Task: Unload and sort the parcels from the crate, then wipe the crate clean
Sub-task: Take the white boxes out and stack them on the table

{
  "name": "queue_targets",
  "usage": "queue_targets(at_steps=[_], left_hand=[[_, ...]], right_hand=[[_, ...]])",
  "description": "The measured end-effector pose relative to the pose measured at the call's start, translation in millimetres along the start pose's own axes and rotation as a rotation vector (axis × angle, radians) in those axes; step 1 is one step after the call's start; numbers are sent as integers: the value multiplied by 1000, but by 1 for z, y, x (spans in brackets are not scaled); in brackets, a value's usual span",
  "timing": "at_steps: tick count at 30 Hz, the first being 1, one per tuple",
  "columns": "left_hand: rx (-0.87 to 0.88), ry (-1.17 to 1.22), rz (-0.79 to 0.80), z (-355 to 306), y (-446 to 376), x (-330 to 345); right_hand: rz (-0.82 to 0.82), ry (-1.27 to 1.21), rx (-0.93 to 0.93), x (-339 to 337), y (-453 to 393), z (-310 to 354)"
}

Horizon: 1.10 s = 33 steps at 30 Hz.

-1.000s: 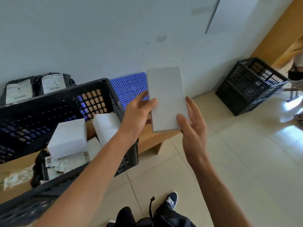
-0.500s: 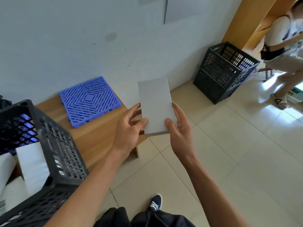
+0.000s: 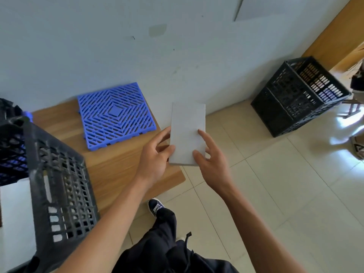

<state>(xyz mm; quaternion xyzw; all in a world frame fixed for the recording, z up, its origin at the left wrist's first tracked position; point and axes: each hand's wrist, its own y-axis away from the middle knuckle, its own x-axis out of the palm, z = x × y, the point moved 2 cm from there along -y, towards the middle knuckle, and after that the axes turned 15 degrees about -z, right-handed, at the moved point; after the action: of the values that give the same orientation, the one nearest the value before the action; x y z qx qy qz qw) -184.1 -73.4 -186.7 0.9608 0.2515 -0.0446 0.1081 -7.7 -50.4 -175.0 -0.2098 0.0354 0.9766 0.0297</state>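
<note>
A flat white box parcel [image 3: 187,131] is held in the air over the right end of the wooden table [image 3: 122,162]. My left hand [image 3: 155,156] grips its left edge with thumb on top. My right hand [image 3: 210,160] holds its lower right corner, thumb on the face and forefinger stretched along the top. The black crate [image 3: 59,186] stands on the table at the left, and a white parcel [image 3: 13,213] shows inside it at the frame's edge.
A blue slatted plastic tile [image 3: 114,115] lies on the table by the wall. A second black crate [image 3: 299,95] sits on the tiled floor at the right. Another person's foot [image 3: 358,148] is at the far right edge.
The view swung right and then a little back, and the crate slid out to the left edge. The white box came down lower, over the table's right end, with both hands still on it.
</note>
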Motion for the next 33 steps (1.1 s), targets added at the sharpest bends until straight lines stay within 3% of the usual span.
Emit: queue_targets(at_steps=[5, 12, 23, 33], left_hand=[[-18, -27, -92, 16, -59, 1], [-58, -13, -160, 22, -117, -13], [-252, -76, -473, 79, -167, -86], [-349, -215, -592, 128, -214, -160]], right_hand=[[162, 106, -2, 43, -52, 2], [229, 119, 12, 89, -104, 13], [586, 156, -11, 229, -146, 4], [762, 118, -50, 341, -147, 3]])
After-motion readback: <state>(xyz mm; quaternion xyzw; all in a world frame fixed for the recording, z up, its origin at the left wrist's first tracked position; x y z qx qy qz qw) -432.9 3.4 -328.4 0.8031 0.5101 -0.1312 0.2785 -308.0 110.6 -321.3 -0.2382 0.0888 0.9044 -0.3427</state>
